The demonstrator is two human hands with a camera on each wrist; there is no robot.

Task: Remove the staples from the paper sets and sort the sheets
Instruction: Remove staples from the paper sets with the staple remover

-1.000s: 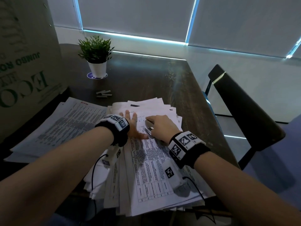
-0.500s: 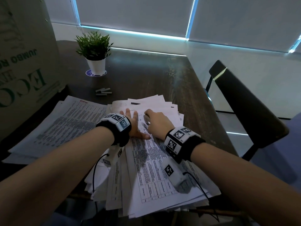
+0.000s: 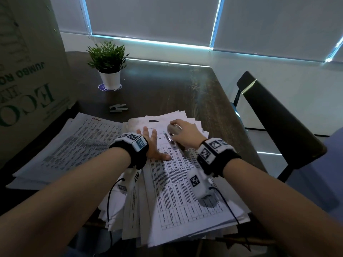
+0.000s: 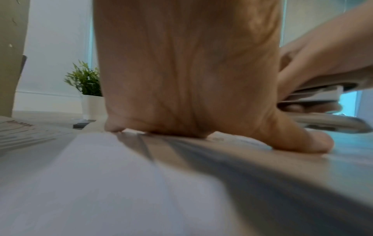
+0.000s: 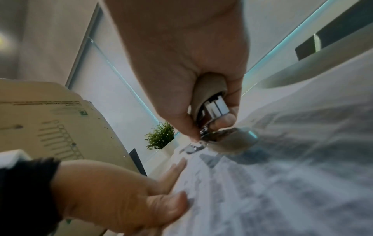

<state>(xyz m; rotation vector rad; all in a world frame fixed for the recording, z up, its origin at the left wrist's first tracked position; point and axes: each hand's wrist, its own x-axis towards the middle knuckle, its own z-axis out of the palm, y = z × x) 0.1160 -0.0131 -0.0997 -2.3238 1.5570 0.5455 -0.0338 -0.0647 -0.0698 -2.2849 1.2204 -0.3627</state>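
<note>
The left hand (image 3: 151, 145) lies flat, fingers straight, pressing the top sheet of the pile (image 3: 178, 182) that sits at the near middle of the counter (image 3: 167, 93). The right hand (image 3: 185, 135) has its fingers curled round a stapler (image 3: 171, 135), whose metal nose points at the far left corner of that sheet, just beyond the left thumb. The staple itself cannot be made out. To do this step well, I would keep the left palm down hard and close to the corner so the sheet cannot ride up, slide the nose low and flat under the staple rather than digging into the paper, then lever gently so the corner does not tear. A second pile (image 3: 74, 143) lies to the left, likely where loose sheets go; staple strips (image 3: 118, 108) lie farther off, near a plant (image 3: 107, 65). Against the earlier frame, the right hand has moved farther up the sheet toward its far edge, and more of the stapler body shows above the fingers; the left hand has held its place.
</note>
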